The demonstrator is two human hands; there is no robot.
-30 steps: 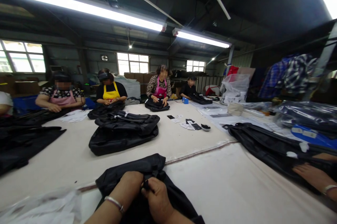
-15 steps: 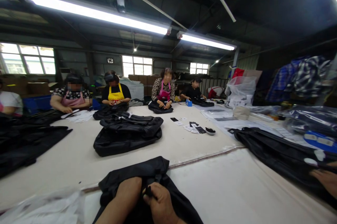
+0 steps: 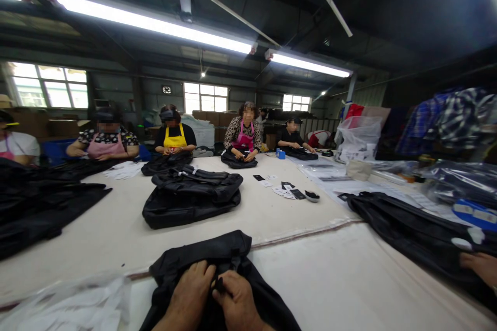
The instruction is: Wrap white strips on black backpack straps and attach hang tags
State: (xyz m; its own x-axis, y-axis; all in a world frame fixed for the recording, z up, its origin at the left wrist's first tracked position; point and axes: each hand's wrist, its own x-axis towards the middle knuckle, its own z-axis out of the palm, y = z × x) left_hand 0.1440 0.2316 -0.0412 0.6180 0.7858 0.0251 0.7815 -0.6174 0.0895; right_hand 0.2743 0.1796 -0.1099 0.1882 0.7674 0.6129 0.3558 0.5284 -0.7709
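A black bag (image 3: 198,248) lies at the front edge of the table in front of me, its flap side up. My left hand (image 3: 192,287) rests on it with fingers bent down and closed on the fabric, the fingertips partly hidden. Close beside it, my right hand (image 3: 236,297) pinches a small black strap end (image 3: 218,284) between thumb and forefinger. A darker strap with a buckle (image 3: 235,258) runs down the bag's front above the right hand.
Another black bag (image 3: 194,196) lies farther on the table (image 3: 295,248). Tags (image 3: 289,191) and a small round dish (image 3: 311,196) are beyond. A clear plastic bag (image 3: 77,302) sits front left. At right, another person's hand (image 3: 479,269) touches a black bag (image 3: 407,232). Several co-workers sit opposite.
My left hand has drawn back out from under the bag's flap and now shows on top, beside the right hand. The right hand keeps its pinch on the strap end.
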